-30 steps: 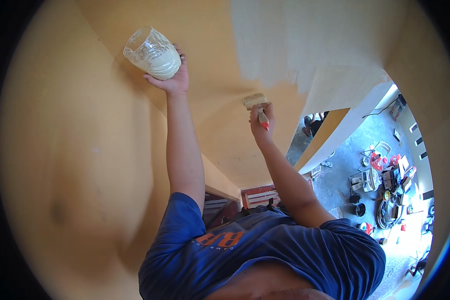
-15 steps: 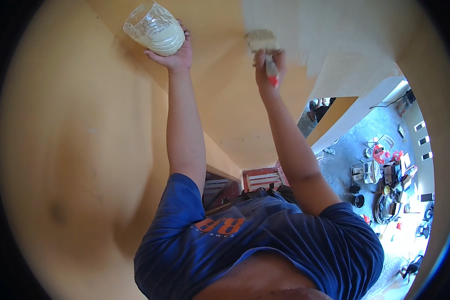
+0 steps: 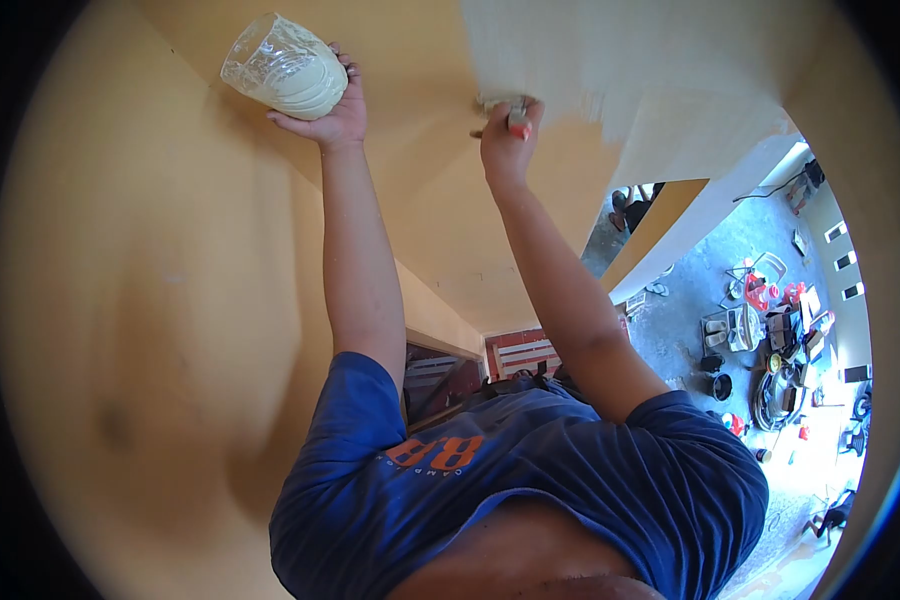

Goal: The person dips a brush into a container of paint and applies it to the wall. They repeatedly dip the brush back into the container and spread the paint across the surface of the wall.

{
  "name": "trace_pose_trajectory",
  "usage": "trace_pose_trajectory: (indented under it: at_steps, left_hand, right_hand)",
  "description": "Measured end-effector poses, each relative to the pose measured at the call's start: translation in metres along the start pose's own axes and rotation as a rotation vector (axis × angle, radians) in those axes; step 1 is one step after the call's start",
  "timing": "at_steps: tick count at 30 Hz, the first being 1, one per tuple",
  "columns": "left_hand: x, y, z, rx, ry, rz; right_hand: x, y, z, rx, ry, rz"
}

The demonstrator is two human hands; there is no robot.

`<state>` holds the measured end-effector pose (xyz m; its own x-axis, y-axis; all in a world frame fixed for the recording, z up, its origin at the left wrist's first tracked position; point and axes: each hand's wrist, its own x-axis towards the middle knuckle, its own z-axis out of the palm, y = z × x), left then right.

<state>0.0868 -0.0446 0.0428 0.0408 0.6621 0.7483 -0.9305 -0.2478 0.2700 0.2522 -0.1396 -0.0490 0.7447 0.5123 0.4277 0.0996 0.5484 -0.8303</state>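
My left hand [image 3: 338, 118] holds a clear plastic container [image 3: 288, 72] from below and the side; it is tilted and has pale, creamy paint in it. To its right, my right hand [image 3: 510, 142] is closed round a paintbrush [image 3: 518, 122] with a red-tipped handle. The bristles are mostly hidden behind the fingers, close to the orange-tan wall [image 3: 420, 110]. Pale paint [image 3: 550, 55] covers the wall's upper right part, with a streaky edge beside the brush.
At the lower right, a floor [image 3: 685, 330] far off bears a black bucket [image 3: 720, 386], a chair [image 3: 767, 268] and other clutter. People are partly visible through an opening and at the right. A red and white slatted object [image 3: 525, 355] lies beyond my shirt.
Both my hands have shifted left in view, the container slightly lower. The brush has turned, so its bristles and handle now show less.
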Motion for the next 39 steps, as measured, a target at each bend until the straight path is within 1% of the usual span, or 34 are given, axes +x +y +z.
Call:
trace_pose_trajectory:
  at_steps: [2,3,5,7,9,10,11,13,14,15,17,18,20,21,22,24,25,27,28,29,31,32,34,35,37,38,39]
  left_hand:
    - [-0.001,-0.001,0.002,-0.016,0.005,-0.012]
    - [-0.002,-0.002,0.003,-0.014,0.037,-0.001]
    - [-0.001,0.001,0.001,-0.008,0.065,0.011]
    - [0.0,0.0,-0.005,-0.015,-0.023,-0.018]
    - [0.0,-0.002,-0.004,-0.032,-0.024,-0.006]
    - [-0.001,-0.002,-0.004,-0.045,-0.028,0.004]
    - [-0.002,-0.001,-0.003,-0.043,-0.026,0.004]
    - [0.0,-0.003,-0.001,-0.04,0.048,0.023]
    - [0.0,-0.002,-0.004,-0.043,0.041,0.023]
    - [0.0,-0.001,-0.007,-0.02,0.01,0.005]
    - [0.001,-0.002,-0.003,-0.002,-0.024,-0.012]
    - [0.0,-0.002,-0.002,0.029,0.01,0.007]
    - [-0.002,-0.002,-0.002,0.063,0.046,0.028]
    - [-0.002,-0.002,-0.007,0.003,-0.002,-0.006]
    - [0.0,0.0,-0.01,-0.054,-0.052,-0.039]
    - [-0.001,0.001,-0.011,-0.043,-0.042,-0.041]
    - [-0.003,0.001,-0.011,-0.039,-0.032,-0.048]
    - [-0.001,0.001,-0.012,-0.051,-0.044,-0.043]
    - [-0.001,0.0,-0.012,-0.064,-0.056,-0.044]
    - [0.001,-0.001,-0.01,-0.067,-0.053,-0.043]
    - [-0.002,-0.002,-0.01,-0.1,-0.027,-0.025]
    - [-0.005,-0.002,-0.012,-0.101,-0.025,-0.029]
    - [-0.002,-0.001,-0.014,-0.061,-0.082,-0.027]
    - [-0.001,0.0,-0.014,-0.063,-0.086,-0.026]
    - [-0.002,-0.001,-0.015,-0.048,-0.108,-0.024]
    - [-0.002,-0.002,-0.015,-0.052,-0.105,-0.028]
    - [-0.002,-0.003,-0.016,-0.056,-0.073,-0.024]
  right_hand:
    - [0.008,-0.01,0.007,0.169,0.039,0.003]
    - [0.003,-0.014,0.004,0.168,0.033,0.011]
    - [-0.004,-0.017,-0.004,0.153,0.003,-0.071]
    - [-0.015,0.016,-0.011,0.122,-0.04,-0.1]
    - [-0.03,0.041,-0.021,-0.217,-0.087,-0.239]
    - [-0.037,0.057,-0.026,-0.246,-0.077,-0.266]
    - [-0.043,0.059,-0.03,-0.246,-0.078,-0.263]
    - [-0.06,0.058,-0.042,-0.204,-0.143,0.001]
    - [-0.069,0.058,-0.044,-0.174,-0.096,-0.058]
    - [-0.07,0.058,-0.041,-0.171,-0.091,-0.067]
    - [-0.07,0.057,-0.034,-0.149,-0.009,-0.017]
    - [-0.06,0.058,-0.024,-0.117,0.008,-0.132]
    - [-0.028,0.042,-0.006,-0.165,0.041,-0.134]
    - [-0.016,0.033,0.002,-0.21,0.071,-0.135]
    - [-0.008,0.024,0.007,-0.205,0.065,-0.133]
    - [0.001,0.015,0.008,-0.09,0.109,-0.233]
    - [-0.003,0.013,0.004,-0.091,0.103,-0.23]
    - [-0.012,0.009,-0.006,0.03,0.05,-0.163]
    - [-0.015,0.026,-0.012,-0.045,0.052,-0.216]
    - [-0.02,0.044,-0.018,-0.049,0.05,-0.216]
    - [-0.041,0.07,-0.036,-0.116,-0.076,-0.049]
    - [-0.052,0.068,-0.045,-0.118,-0.074,-0.046]
    - [-0.066,0.061,-0.055,-0.178,0.001,0.043]
    - [-0.066,0.059,-0.053,-0.176,0.003,0.038]
    - [-0.067,0.058,-0.047,-0.148,0.028,-0.03]
    - [-0.054,0.064,-0.035,-0.088,0.039,-0.142]
    - [-0.037,0.069,-0.025,-0.15,0.043,-0.163]
